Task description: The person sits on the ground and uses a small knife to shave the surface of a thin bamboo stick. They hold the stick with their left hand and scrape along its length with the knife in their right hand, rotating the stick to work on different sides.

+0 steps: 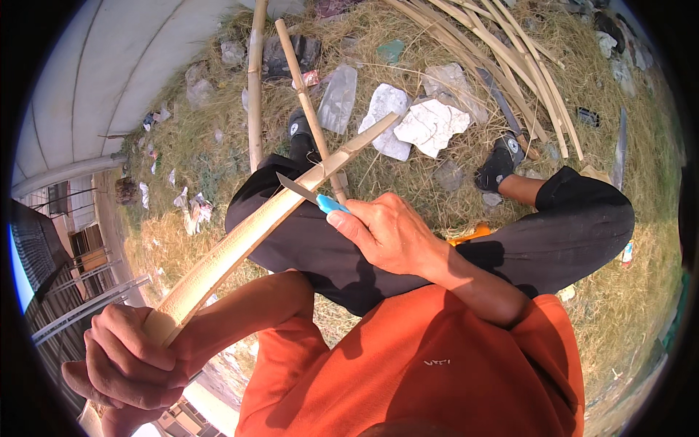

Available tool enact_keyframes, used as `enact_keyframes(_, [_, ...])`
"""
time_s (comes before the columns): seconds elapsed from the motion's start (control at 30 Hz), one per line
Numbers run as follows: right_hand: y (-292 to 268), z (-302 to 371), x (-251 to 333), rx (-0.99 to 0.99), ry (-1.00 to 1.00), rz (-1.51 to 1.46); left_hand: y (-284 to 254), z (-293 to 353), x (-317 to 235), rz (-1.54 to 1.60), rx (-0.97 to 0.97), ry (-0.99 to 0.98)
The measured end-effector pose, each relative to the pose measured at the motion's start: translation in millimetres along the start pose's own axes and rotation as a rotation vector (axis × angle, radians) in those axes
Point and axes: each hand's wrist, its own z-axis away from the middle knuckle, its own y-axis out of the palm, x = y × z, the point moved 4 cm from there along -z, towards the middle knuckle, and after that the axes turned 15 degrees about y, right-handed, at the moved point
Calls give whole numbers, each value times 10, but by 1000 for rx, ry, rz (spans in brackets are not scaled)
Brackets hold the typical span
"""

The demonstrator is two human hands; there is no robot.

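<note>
A long split bamboo strip slants from the lower left up toward the middle, its pale inner face showing. My left hand is wrapped round its near end. In my right hand is a knife with a blue handle, gripped with the thumb along it. The blade lies over the strip, pointing up and left; whether its edge touches the bamboo I cannot tell. The strip passes above my left thigh, and its far end reaches the white stones. A thinner bamboo pole runs beneath the strip.
White stones lie on dry grass between my feet. Several split bamboo strips are heaped at the far right, with a long dark blade among them. Another bamboo pole stretches away at the far left. Something orange lies by my right thigh.
</note>
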Motion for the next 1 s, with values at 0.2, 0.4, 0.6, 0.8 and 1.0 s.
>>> enact_keyframes(0.2, [-1,-37,-100,-97,15,120,-51,13,-28,-4,9,-40])
enact_keyframes(0.4, [-381,-20,-1337,-375,620,591,-106,-18,-141,-50,-15,40])
enact_keyframes(0.6, [-836,189,-1265,-425,580,418,-112,-14,-107,-86,57,-58])
enact_keyframes(0.8, [-264,102,-54,-17,91,4,3,-73,12,-120,69,-69])
enact_keyframes(1.0, [53,244,508,74,-129,-131,16,0,-75,41,-4,6])
